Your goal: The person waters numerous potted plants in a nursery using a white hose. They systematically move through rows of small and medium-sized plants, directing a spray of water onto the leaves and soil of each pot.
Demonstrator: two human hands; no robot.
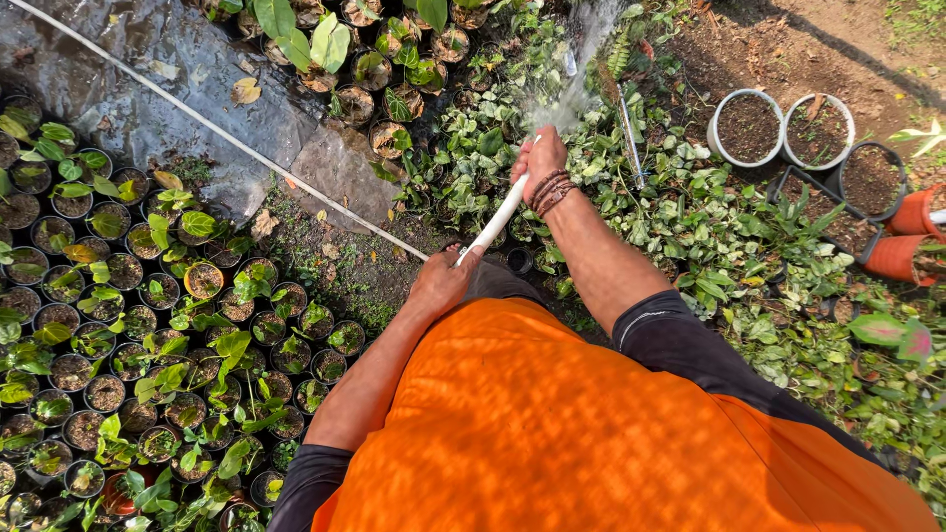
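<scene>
A white hose runs between both my hands. My right hand grips its front end, where water sprays up and away over the green plants. My left hand holds the hose lower down, close to my body. Beaded bracelets sit on my right wrist. I wear an orange vest that fills the bottom of the view.
Several small black pots with seedlings crowd the left side. More potted plants stand at the top. Leafy ground cover spreads to the right, with white pots and orange pots. A thin white line crosses black plastic sheeting.
</scene>
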